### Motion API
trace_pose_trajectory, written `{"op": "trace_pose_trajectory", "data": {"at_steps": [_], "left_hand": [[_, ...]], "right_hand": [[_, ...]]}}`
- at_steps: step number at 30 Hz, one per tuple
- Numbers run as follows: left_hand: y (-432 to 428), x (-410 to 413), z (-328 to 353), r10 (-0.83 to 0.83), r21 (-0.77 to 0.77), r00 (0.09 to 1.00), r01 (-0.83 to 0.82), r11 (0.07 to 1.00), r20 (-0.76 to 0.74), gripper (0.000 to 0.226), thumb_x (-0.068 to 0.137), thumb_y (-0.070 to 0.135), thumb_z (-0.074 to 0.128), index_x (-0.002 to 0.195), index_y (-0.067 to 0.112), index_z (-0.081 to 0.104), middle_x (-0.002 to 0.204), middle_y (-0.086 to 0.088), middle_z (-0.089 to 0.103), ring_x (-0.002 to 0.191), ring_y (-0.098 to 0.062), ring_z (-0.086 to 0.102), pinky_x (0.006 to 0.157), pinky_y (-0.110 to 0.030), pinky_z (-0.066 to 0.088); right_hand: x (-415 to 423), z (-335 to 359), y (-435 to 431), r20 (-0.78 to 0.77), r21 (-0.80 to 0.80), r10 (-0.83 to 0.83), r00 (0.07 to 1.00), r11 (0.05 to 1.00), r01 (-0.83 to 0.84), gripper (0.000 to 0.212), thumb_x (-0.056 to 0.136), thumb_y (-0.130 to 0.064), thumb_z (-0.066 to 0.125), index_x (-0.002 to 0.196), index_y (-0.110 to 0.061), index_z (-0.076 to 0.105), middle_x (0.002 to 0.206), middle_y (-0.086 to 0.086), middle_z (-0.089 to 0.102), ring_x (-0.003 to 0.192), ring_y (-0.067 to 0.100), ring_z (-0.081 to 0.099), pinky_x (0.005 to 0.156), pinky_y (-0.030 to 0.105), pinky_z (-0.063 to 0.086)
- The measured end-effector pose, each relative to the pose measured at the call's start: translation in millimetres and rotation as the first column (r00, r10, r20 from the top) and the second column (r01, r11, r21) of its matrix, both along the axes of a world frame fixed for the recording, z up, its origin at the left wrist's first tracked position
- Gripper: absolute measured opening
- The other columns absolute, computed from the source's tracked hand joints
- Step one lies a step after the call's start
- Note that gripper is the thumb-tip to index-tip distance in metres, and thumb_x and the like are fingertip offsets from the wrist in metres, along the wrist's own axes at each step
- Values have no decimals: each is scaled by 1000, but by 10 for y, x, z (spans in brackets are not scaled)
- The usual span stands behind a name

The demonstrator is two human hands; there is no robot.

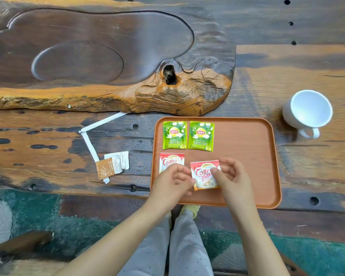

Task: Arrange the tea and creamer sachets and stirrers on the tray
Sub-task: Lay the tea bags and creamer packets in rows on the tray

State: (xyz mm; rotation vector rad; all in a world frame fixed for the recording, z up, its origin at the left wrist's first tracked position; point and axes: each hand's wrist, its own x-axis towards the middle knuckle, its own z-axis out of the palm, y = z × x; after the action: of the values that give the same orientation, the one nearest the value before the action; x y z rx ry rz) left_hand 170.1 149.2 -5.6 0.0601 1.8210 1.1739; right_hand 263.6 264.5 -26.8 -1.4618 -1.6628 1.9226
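An orange-brown tray lies on the wooden table. Two green tea sachets lie side by side at its far left. Below them a red-and-white creamer sachet lies flat, partly hidden by my left hand. A second creamer sachet is pinched by both hands: my left hand grips its left edge, my right hand its right side. Left of the tray, two white paper-wrapped stirrers form an angle, beside an orange sugar sachet and a white sachet.
A large carved wooden slab fills the far left of the table. A white cup stands right of the tray's far corner. My legs in grey trousers and a teal floor show below the table edge.
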Motion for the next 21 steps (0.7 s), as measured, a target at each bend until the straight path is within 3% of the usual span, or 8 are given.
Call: {"op": "trace_pose_trajectory", "data": {"at_steps": [1, 3, 5, 6, 9, 12, 18, 21], "left_hand": [[-15, 16, -44, -95, -72, 969, 80, 994, -226, 14, 81, 9, 65, 93, 14, 59, 83, 1, 62, 74, -11, 59, 67, -14, 49], [-73, 0, -136, -293, -238, 738, 183, 954, -608, 20, 81, 17, 65, 100, 19, 61, 98, 7, 60, 93, -9, 51, 81, -17, 42], [-133, -29, -259, -413, -329, 527, 250, 911, -743, 27, 78, 15, 66, 104, 17, 61, 106, 3, 59, 103, -12, 42, 88, -24, 37], [-159, -37, -318, -451, -363, 480, 269, 892, -753, 30, 75, 14, 67, 105, 17, 60, 108, 0, 59, 105, -14, 40, 90, -30, 39], [-192, -81, -423, -491, -399, 461, 287, 871, -739, 34, 72, 10, 68, 104, 18, 61, 111, -3, 60, 107, -15, 38, 88, -38, 43], [-203, -95, -466, -487, -399, 452, 281, 873, -747, 34, 71, 7, 68, 102, 19, 62, 108, -3, 60, 105, -15, 39, 86, -37, 43], [-161, -120, -488, -452, -361, 463, 275, 891, -763, 27, 74, 16, 66, 101, 20, 63, 109, -2, 60, 106, -15, 39, 88, -35, 40], [-166, -148, -490, -454, -360, 461, 280, 890, -763, 21, 77, 19, 62, 98, 20, 64, 111, -2, 61, 107, -15, 39, 89, -30, 35]], "right_hand": [[0, -42, 4, 36, 48, -3, 999, 999, 1, 32, 81, 0, 62, 83, -30, 53, 75, -2, 58, 61, 4, 58, 63, 20, 51], [-44, -100, 16, 101, 137, 11, 995, 990, -25, 30, 81, -3, 63, 82, -31, 52, 74, -4, 58, 69, 16, 58, 71, 34, 50], [-123, -128, 7, 163, 228, 37, 986, 971, -74, 23, 81, -6, 63, 88, -26, 53, 77, -5, 58, 75, 22, 57, 72, 34, 48], [-151, -141, -10, 210, 294, 57, 976, 948, -118, 19, 81, -8, 63, 93, -20, 54, 81, -2, 59, 79, 24, 57, 73, 34, 47], [-161, -187, -65, 415, 517, 59, 908, 806, -288, 24, 83, -16, 62, 104, -7, 56, 98, 13, 57, 93, 31, 50, 79, 39, 40], [-89, -208, -105, 467, 633, 56, 882, 675, -378, 26, 82, -17, 60, 106, -8, 57, 100, 16, 54, 94, 33, 44, 80, 42, 40], [-5, -253, -110, 389, 601, 273, 880, 649, -467, 36, 76, -9, 48, 110, -12, 57, 117, 9, 52, 105, 23, 41, 92, 35, 37], [64, -267, -66, 393, 602, 397, 829, 570, -559, 39, 72, -2, 51, 108, -15, 58, 119, 6, 53, 107, 19, 39, 89, 29, 33]]}}
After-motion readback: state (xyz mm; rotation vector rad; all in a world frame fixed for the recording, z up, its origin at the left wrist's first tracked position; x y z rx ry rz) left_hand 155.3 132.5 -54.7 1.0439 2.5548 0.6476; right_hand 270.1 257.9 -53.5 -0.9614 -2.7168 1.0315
